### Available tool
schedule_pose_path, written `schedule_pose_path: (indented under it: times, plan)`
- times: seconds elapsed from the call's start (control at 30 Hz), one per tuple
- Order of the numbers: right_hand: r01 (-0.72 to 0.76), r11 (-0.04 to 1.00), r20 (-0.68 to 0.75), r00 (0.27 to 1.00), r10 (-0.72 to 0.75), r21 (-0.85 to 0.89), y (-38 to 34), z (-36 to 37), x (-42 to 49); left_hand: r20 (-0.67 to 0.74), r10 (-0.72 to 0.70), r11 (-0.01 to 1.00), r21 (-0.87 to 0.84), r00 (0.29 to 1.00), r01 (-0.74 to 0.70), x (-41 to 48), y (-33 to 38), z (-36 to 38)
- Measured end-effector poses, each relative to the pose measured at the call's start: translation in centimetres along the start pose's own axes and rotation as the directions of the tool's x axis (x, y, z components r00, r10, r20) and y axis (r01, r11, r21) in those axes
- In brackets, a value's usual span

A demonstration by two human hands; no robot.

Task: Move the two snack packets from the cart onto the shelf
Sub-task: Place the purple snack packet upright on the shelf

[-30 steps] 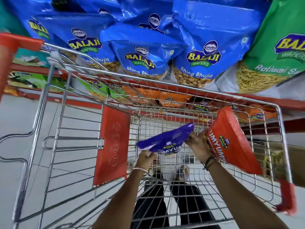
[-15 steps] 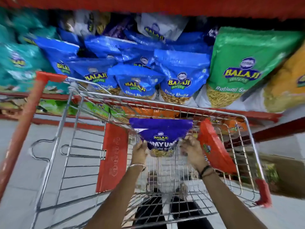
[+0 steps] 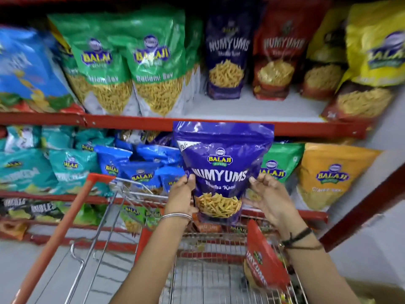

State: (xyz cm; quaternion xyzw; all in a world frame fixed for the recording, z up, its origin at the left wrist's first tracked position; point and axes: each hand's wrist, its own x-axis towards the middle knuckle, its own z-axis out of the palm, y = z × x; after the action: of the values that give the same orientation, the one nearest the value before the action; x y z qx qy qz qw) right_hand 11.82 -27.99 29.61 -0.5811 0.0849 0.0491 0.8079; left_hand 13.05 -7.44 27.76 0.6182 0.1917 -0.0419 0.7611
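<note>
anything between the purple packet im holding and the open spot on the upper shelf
Nothing visible blocks it. The purple packet, held by the left hand and right hand, sits just below the bare shelf space in front of the standing purple Numyums packet.

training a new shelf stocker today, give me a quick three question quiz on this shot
1. True or false: both hands hold the purple packet.
2. Which packet is in the cart now? A) red B) green C) yellow
3. Fill in: on the upper shelf, a matching purple packet stands left of a ___ one.

Key: 1 true, left hand and right hand; 2 A, the red packet; 3 red.
</note>
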Motion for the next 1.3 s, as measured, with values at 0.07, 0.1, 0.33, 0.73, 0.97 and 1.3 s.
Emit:
schedule_pose_path:
  times: [0.07,0.1,0.33,0.73,0.97,1.3]
  plan:
    - [0.083,0.996,0.003,0.996,-0.084,0.035,-3.5,0.4,0.0,0.059,0.084,0.996,-0.03,0.995,-0.082,-0.7,3.6,1.6]
    - [0.132,0.99,0.013,0.991,-0.133,0.043,-5.2,0.7,0.0,0.09,0.133,0.991,-0.042,0.987,-0.13,-1.0,5.4,2.5]
    - [0.502,0.841,0.166,0.829,-0.535,0.201,-15.2,1.8,2.1,0.237,0.548,0.836,-0.138,0.802,-0.53,-2.8,16.1,7.8]
    - [0.459,0.856,0.091,0.867,-0.49,0.238,-17.1,4.1,16.4,0.235,0.6,0.795,-0.072,0.765,-0.602,10.5,20.7,10.3]
    - [0.3,0.921,-0.034,0.953,-0.301,0.248,-17.8,5.4,22.1,0.202,0.409,0.902,0.057,0.89,-0.427,15.9,21.8,11.1]
    - [0.225,0.974,-0.01,0.974,-0.225,0.026,-17.6,5.0,23.8,0.158,0.512,0.82,0.203,0.845,-0.535,18.7,18.5,9.3]
